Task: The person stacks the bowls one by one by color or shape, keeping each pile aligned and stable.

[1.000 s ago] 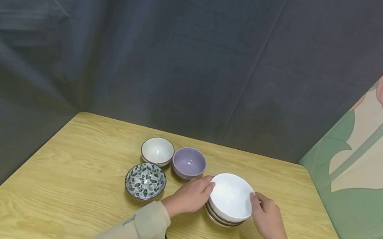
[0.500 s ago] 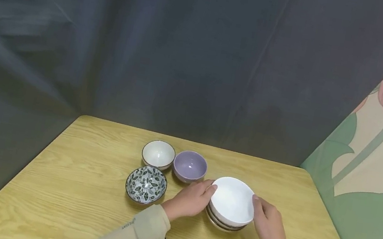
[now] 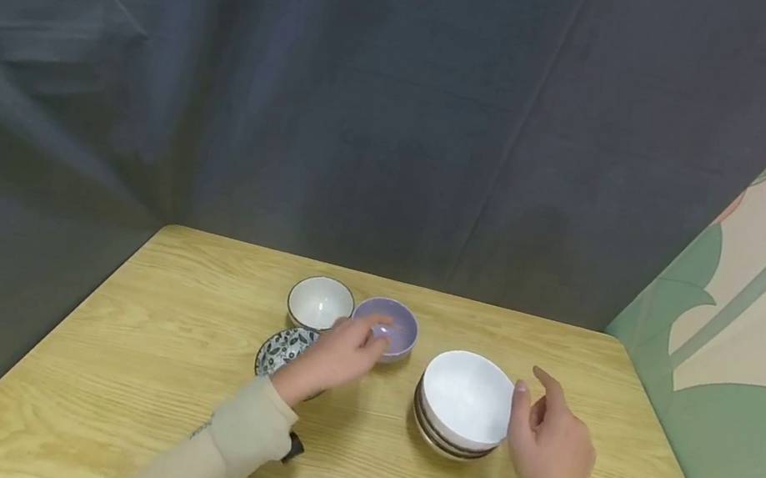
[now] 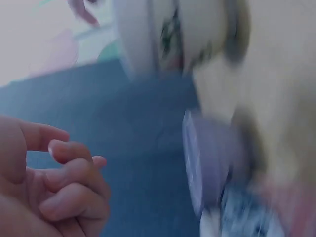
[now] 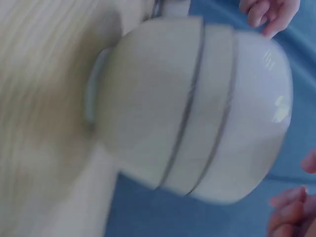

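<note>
A stack of bowls [image 3: 466,397] stands on the table with a plain white one on top and brown rims showing below it. My right hand [image 3: 555,447] is just to its right, holding nothing, thumb and index finger apart near the rim. In the head view my left hand [image 3: 343,351] overlaps the purple bowl [image 3: 403,335] and the leaf-patterned bowl [image 3: 276,350], partly hiding both. Its fingers are loosely bent around nothing, as the left wrist view shows. Behind the patterned bowl stands a white bowl with a dark rim [image 3: 319,302].
The wooden table [image 3: 126,365] ends at the back against a dark curtain [image 3: 387,121]. On the right is a wall hanging with a tulip print [image 3: 736,357]. The three single bowls stand close together left of the stack.
Both hands have let go of the white bowl on the stack. The left hand has moved left toward the single bowls; the right has drawn slightly away to the right.
</note>
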`<state>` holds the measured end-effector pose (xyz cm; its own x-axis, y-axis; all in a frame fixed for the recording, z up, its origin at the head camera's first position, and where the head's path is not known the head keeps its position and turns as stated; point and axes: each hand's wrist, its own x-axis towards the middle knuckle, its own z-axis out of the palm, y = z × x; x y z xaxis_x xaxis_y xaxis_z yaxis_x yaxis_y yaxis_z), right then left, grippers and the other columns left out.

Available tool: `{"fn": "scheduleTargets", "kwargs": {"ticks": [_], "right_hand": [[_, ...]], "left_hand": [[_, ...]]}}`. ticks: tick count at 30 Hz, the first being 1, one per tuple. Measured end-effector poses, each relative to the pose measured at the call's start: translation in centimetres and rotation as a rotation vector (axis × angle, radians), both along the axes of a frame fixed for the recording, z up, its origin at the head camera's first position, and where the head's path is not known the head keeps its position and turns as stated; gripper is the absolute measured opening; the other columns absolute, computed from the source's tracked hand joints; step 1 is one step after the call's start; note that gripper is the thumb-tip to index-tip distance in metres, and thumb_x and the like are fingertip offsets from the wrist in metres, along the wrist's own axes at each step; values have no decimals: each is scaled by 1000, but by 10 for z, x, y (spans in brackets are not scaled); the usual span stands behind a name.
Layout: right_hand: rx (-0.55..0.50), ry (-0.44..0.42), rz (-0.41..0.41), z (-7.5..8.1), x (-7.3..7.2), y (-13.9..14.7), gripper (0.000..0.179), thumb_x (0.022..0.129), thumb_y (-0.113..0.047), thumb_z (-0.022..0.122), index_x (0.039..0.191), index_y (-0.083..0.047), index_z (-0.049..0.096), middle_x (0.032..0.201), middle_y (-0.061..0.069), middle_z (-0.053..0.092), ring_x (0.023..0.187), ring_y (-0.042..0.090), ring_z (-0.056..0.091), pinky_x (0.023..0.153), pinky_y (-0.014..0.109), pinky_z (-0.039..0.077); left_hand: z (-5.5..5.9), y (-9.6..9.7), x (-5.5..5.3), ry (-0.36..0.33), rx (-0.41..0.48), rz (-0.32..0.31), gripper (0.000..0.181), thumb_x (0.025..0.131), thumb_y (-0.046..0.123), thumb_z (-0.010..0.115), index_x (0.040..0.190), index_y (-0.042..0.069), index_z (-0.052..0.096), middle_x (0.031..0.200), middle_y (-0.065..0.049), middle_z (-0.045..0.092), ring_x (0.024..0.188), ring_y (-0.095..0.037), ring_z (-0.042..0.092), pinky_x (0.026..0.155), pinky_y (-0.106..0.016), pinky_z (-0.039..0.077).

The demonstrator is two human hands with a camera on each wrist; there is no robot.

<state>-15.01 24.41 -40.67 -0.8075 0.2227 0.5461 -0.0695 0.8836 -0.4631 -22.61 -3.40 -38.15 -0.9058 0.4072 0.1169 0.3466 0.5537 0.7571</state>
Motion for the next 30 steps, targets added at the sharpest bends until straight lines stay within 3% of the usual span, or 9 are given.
{"fn": "scheduleTargets", "kwargs": {"ticks": [3, 6, 10, 12, 14, 18, 21, 25, 30], "right_hand": [[82, 250, 110, 3, 7, -17, 29, 89, -18, 62, 112, -3, 71, 58, -7, 46, 48, 3, 32, 42, 24, 25], [106, 381, 334, 1, 14, -38, 24, 82, -10, 64, 104, -3, 73, 58, -9, 46, 51, 0, 35, 42, 17, 28], [52, 307, 634, -6, 20, -67, 23, 80, 0, 66, 101, -6, 73, 62, -14, 48, 55, -6, 39, 48, 9, 35], [27, 212, 713, -9, 21, -80, 24, 81, 2, 67, 102, -8, 73, 64, -17, 48, 57, -8, 39, 50, 8, 36], [-2, 104, 747, -13, 19, -92, 25, 83, 1, 68, 105, -9, 72, 65, -19, 47, 58, -9, 40, 51, 9, 38], [-63, -63, 739, -19, 7, -110, 26, 87, -2, 67, 113, -7, 70, 67, -18, 49, 60, -6, 47, 55, 15, 44], [-116, -155, 710, -24, -3, -120, 30, 88, -3, 66, 118, -4, 67, 71, -15, 54, 64, -3, 53, 57, 18, 49], [-156, -235, 681, -28, -14, -129, 35, 88, -5, 66, 123, 1, 63, 76, -11, 58, 69, 0, 56, 62, 20, 52], [-134, -273, 679, -28, -24, -136, 36, 90, -8, 65, 125, 1, 62, 78, -9, 60, 69, 0, 55, 64, 21, 51]], "left_hand": [[6, -32, -12, 14, -7, 111, 42, 100, 18, 47, 138, 3, 55, 61, 3, 48, 51, -11, 42, 51, -28, 37], [3, -64, -26, -4, -53, 231, 45, 101, 20, 45, 142, 1, 50, 68, -3, 55, 55, -16, 47, 53, -31, 40], [-11, -98, -44, -94, -109, 317, 55, 104, 26, 39, 150, -3, 36, 110, -24, 66, 93, -34, 65, 80, -46, 53], [-21, -108, -51, -146, -113, 323, 59, 105, 30, 36, 151, -7, 31, 129, -30, 58, 118, -42, 58, 100, -53, 47], [-32, -112, -56, -199, -100, 320, 60, 106, 32, 32, 150, -9, 30, 132, -30, 57, 128, -44, 52, 111, -56, 37], [-53, -111, -62, -305, -10, 301, 60, 107, 35, 31, 150, -7, 32, 113, -24, 64, 112, -39, 59, 104, -55, 43], [-65, -107, -65, -354, 60, 279, 59, 107, 35, 31, 152, -4, 31, 131, -27, 56, 125, -40, 53, 108, -57, 39], [-74, -104, -68, -352, 85, 276, 58, 108, 33, 31, 152, -5, 30, 155, -28, 34, 145, -43, 29, 118, -59, 21], [-78, -102, -75, -285, 61, 287, 55, 107, 26, 32, 149, -10, 33, 145, -30, 44, 138, -42, 39, 117, -56, 28]]}}
